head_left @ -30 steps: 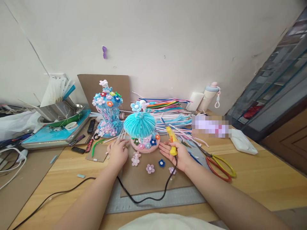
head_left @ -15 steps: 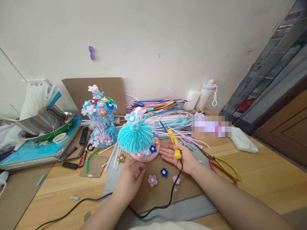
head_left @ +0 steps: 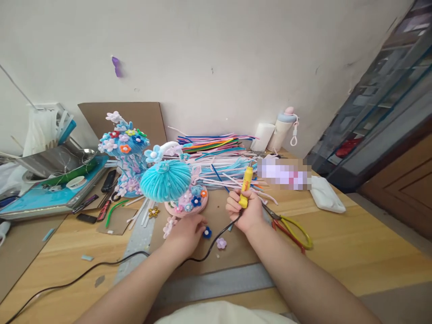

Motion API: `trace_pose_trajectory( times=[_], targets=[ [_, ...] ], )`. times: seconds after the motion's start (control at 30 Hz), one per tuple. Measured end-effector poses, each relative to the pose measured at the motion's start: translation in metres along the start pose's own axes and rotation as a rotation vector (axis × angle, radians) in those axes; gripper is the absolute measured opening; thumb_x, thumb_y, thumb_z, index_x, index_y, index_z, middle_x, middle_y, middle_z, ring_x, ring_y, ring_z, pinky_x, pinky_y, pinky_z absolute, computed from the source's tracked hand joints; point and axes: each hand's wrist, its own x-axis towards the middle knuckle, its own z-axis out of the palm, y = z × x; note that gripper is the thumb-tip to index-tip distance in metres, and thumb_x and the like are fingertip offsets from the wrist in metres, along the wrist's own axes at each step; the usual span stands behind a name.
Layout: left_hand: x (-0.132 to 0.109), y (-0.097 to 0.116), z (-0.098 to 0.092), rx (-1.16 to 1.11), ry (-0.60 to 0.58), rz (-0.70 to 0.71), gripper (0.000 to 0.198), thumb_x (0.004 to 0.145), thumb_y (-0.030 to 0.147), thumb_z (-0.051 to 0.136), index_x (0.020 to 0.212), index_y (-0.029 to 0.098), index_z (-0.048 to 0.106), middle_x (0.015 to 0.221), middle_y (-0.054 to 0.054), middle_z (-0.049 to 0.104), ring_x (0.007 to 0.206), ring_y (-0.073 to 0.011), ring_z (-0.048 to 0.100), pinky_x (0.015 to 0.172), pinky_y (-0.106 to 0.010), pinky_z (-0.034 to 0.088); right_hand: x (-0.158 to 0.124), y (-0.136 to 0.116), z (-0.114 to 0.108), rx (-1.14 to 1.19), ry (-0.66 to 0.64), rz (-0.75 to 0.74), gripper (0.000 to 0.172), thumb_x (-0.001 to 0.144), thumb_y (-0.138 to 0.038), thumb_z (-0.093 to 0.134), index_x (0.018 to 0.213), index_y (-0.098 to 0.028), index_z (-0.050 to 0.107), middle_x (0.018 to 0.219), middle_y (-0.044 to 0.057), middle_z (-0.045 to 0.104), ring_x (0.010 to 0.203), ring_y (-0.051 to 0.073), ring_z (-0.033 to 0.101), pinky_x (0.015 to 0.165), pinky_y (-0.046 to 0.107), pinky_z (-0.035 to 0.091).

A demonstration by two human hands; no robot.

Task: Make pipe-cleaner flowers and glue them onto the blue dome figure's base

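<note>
My right hand [head_left: 248, 210] is wrapped round a yellow corded tool [head_left: 246, 186], its metal tip pointing up and away. My left hand [head_left: 188, 231] is low over the cardboard [head_left: 222, 261], fingers bent down; what they hold, if anything, is hidden. A pink flower [head_left: 169, 226] shows at its left side, a dark blue flower [head_left: 207, 232] just right of its fingertips. A lilac flower [head_left: 221, 243] lies nearer me. Behind my left hand stands a craft piece with a turquoise pleated dome [head_left: 165, 181] and a pink round base [head_left: 202, 208] bearing small flowers.
A second flowered blue piece [head_left: 130, 155] stands back left, near a steel bowl [head_left: 50, 164]. Fuzzy stems [head_left: 219, 168] lie behind. Scissors [head_left: 293, 231] are right of my right hand, with a white container [head_left: 326, 194] beyond. The black cord [head_left: 84, 271] crosses the table.
My right hand has gone from open-palmed under the tool to fingers closed round it, the tool now more upright. My left hand has moved towards the blue flower. The view has shifted right.
</note>
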Motion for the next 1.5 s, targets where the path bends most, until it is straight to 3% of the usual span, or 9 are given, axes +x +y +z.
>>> trace_pose_trajectory(
  times=[0.2,0.37,0.6,0.73,0.87,1.0,1.1,1.27,1.5],
  targets=[
    [0.004,0.005,0.005,-0.035,-0.055,-0.063,0.017,0.073,0.023,0.060,0.088,0.024,0.068,0.087,-0.001,0.068,0.081,-0.0173,0.061,0.069,-0.026,0.041,-0.013,-0.004,0.013,0.040,-0.026,0.153,0.007,0.069,-0.017,0.044,0.069,-0.017,0.051,0.049,-0.005,0.042,0.035,0.006,0.033,0.035,0.018,0.025],
    [0.003,0.005,0.012,-0.038,-0.053,-0.086,0.009,0.070,0.022,0.062,0.078,0.021,0.066,0.071,0.001,0.065,0.067,-0.0146,0.058,0.056,-0.023,0.037,-0.007,-0.007,-0.004,0.006,-0.039,0.147,0.007,0.070,-0.017,0.044,0.072,-0.017,0.051,0.050,-0.005,0.043,0.035,0.006,0.035,0.036,0.018,0.024],
    [-0.006,0.012,0.012,0.011,0.093,-0.031,0.020,0.079,0.026,0.055,0.096,0.020,0.063,0.094,-0.005,0.066,0.087,-0.0187,0.057,0.073,-0.028,0.039,0.000,-0.014,-0.019,-0.073,-0.196,0.094,0.006,0.069,-0.017,0.045,0.073,-0.018,0.049,0.050,-0.006,0.045,0.036,0.007,0.037,0.038,0.018,0.024],
    [-0.008,0.028,0.019,0.025,0.012,0.102,0.011,0.071,0.028,0.066,0.080,0.022,0.067,0.081,-0.002,0.066,0.082,-0.0184,0.057,0.071,-0.026,0.038,-0.006,-0.017,-0.015,-0.115,-0.318,0.148,0.007,0.066,-0.020,0.046,0.073,-0.019,0.047,0.045,-0.008,0.038,0.032,0.007,0.028,0.036,0.020,0.021],
    [-0.010,0.030,0.029,0.037,0.017,0.099,0.010,0.070,0.029,0.066,0.068,0.019,0.066,0.073,-0.003,0.065,0.072,-0.0183,0.056,0.063,-0.027,0.036,-0.011,-0.015,-0.012,-0.160,-0.422,0.194,0.008,0.066,-0.023,0.048,0.072,-0.021,0.043,0.043,-0.009,0.035,0.030,0.008,0.024,0.035,0.021,0.019],
    [-0.016,0.026,0.035,0.002,0.056,0.098,0.008,0.070,0.028,0.065,0.068,0.020,0.065,0.075,-0.002,0.065,0.074,-0.0171,0.056,0.064,-0.026,0.037,-0.012,-0.013,-0.012,-0.181,-0.484,0.217,0.009,0.066,-0.024,0.048,0.073,-0.021,0.041,0.043,-0.009,0.037,0.031,0.007,0.024,0.036,0.021,0.020],
    [-0.020,0.028,0.037,-0.038,0.074,0.100,0.007,0.071,0.026,0.064,0.066,0.020,0.064,0.075,-0.002,0.065,0.075,-0.0164,0.056,0.066,-0.025,0.038,-0.013,-0.013,-0.012,-0.189,-0.467,0.218,0.008,0.068,-0.023,0.047,0.074,-0.020,0.043,0.045,-0.009,0.039,0.032,0.007,0.026,0.037,0.020,0.022],
    [-0.018,0.028,0.032,-0.105,0.127,0.047,0.013,0.078,0.029,0.055,0.072,0.019,0.061,0.067,0.001,0.063,0.063,-0.0133,0.055,0.056,-0.023,0.038,-0.012,-0.013,-0.012,-0.196,-0.377,0.196,0.006,0.068,-0.020,0.045,0.074,-0.020,0.046,0.045,-0.008,0.040,0.033,0.007,0.031,0.038,0.020,0.023],
    [0.029,0.014,0.007,-0.024,0.335,-0.068,0.014,0.080,0.028,0.052,0.085,0.020,0.063,0.080,-0.002,0.068,0.073,-0.0156,0.060,0.063,-0.025,0.040,-0.010,-0.012,-0.011,-0.219,-0.338,0.173,0.008,0.067,-0.021,0.045,0.074,-0.019,0.049,0.045,-0.007,0.041,0.033,0.007,0.032,0.037,0.019,0.025]
  ],
)
